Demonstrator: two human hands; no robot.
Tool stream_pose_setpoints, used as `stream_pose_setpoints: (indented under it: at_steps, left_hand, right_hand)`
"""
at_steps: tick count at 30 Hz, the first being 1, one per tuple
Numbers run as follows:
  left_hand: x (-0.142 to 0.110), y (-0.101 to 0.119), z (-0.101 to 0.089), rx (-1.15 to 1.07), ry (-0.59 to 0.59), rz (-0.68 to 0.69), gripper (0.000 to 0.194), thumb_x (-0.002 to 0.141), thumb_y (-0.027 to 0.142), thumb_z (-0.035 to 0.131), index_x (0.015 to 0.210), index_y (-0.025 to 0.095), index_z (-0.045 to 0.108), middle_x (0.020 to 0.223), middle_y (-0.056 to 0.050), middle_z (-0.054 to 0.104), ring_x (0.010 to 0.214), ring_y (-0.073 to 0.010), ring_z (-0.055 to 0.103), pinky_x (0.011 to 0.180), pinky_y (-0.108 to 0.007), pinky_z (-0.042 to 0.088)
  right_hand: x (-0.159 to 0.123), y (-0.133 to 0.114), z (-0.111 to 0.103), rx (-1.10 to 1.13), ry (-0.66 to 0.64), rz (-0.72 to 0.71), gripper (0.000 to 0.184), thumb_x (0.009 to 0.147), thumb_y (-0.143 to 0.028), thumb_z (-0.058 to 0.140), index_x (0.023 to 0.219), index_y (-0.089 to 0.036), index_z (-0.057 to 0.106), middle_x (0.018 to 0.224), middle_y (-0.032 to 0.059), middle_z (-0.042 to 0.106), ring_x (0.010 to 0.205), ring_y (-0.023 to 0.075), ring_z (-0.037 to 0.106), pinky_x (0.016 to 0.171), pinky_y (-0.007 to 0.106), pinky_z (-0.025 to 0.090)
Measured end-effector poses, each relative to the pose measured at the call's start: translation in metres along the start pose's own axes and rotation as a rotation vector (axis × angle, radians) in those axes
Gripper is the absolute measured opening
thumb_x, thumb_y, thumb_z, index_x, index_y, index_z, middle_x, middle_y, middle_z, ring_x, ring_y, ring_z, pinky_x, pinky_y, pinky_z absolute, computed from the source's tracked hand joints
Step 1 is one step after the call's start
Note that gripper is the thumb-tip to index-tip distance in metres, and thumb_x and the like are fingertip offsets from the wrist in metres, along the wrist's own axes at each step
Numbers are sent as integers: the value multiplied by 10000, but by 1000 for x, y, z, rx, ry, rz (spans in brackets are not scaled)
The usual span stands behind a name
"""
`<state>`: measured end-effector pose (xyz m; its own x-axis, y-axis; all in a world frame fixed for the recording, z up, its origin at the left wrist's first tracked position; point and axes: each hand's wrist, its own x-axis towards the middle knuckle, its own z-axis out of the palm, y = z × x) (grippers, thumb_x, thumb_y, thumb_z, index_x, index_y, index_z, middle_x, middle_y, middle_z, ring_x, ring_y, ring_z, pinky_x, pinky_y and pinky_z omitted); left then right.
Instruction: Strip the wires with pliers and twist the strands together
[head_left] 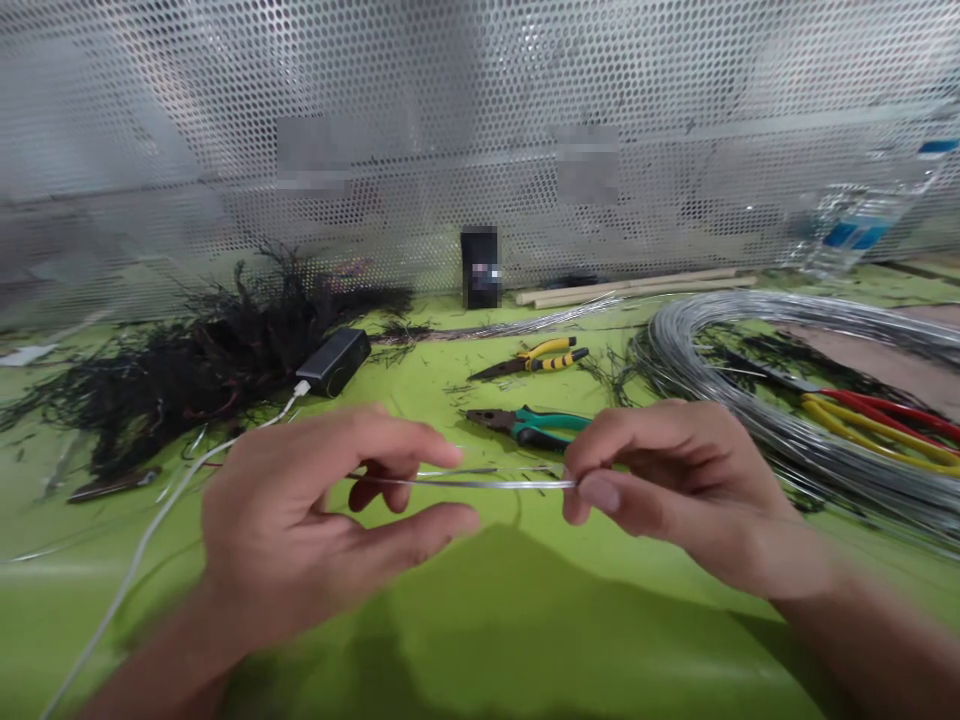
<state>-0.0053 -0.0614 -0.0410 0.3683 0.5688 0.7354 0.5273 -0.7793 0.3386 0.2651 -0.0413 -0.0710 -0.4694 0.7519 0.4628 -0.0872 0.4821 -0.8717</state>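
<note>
Between my two hands a thin silvery wire [495, 485] runs level above the green table. My right hand [675, 490] pinches its right end between thumb and fingers. My left hand [322, 520] is around the wire's left part, thumb and forefinger apart; the lower fingers curl near the wire, and their contact with it is partly hidden. Just beyond the wire lie green-handled pliers [525, 425], their handle ends hidden behind my right hand. Farther back rest yellow-and-black long-nose pliers [529, 358].
A large coil of wire [675, 350] lies right, with red-and-yellow-handled cutters [862, 415]. Black bristly strands [202, 370] pile up left, beside a black box [334, 362] with a white cable [161, 520]. Sticks [637, 286] and a water bottle [855, 230] stand near the perforated metal panel [420, 90].
</note>
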Motion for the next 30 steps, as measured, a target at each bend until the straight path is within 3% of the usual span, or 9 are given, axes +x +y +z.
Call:
stream_pose_setpoints:
  at_steps: [6, 11, 14, 19, 24, 27, 30]
  left_hand:
    - [2, -5, -4, -38, -36, -26, 229, 879, 256, 856, 1087, 289, 766, 741, 65, 684, 538, -63, 545, 494, -190, 450]
    - [11, 0, -8, -165, -138, -79, 64, 949, 229, 704, 965, 247, 763, 738, 29, 705, 522, -75, 557, 419, -189, 382]
    - [12, 3, -8, -168, -100, -92, 172, 936, 130, 641, 972, 248, 762, 756, 25, 707, 545, -74, 583, 394, -178, 335]
    - [7, 0, -5, -188, -33, -129, 256, 920, 124, 688, 1106, 282, 763, 814, 28, 687, 645, -92, 604, 508, -187, 457]
    - [4, -4, -6, -147, -12, -104, 207, 942, 142, 717, 1056, 298, 793, 899, 1, 701, 723, -119, 606, 483, -238, 375]
    - [4, -3, -7, -145, -9, -121, 187, 950, 162, 714, 1047, 301, 793, 888, -9, 703, 739, -142, 619, 488, -269, 366]
    - [5, -2, -7, -140, -26, -108, 179, 959, 165, 699, 1047, 298, 778, 891, 0, 712, 718, -131, 611, 475, -271, 359]
  right_hand:
    - [5, 7, -1, 107, 59, -28, 135, 951, -232, 770, 827, -185, 794, 621, 4, 665, 469, 89, 455, 403, 209, 369]
    - [7, 13, 0, 160, 84, -60, 108, 943, -231, 783, 843, -194, 800, 629, -1, 653, 453, 86, 453, 388, 210, 364]
    - [7, 16, -3, 172, 103, -47, 109, 946, -247, 787, 849, -197, 801, 642, 1, 674, 437, 78, 433, 376, 207, 338]
    - [8, 18, -7, 104, 153, -82, 108, 944, -270, 797, 848, -222, 795, 679, 17, 723, 501, 110, 541, 402, 220, 383]
    - [6, 11, -1, -129, 235, -228, 80, 916, -162, 792, 895, -239, 786, 725, -4, 751, 565, 126, 644, 409, 222, 439]
    - [8, 6, 4, -430, 290, -450, 203, 880, -65, 759, 941, -258, 778, 748, -7, 783, 596, 143, 692, 490, 258, 535]
    - [10, 1, 5, -751, 299, -677, 231, 860, -37, 734, 897, -262, 769, 644, -1, 742, 565, 176, 672, 512, 309, 550]
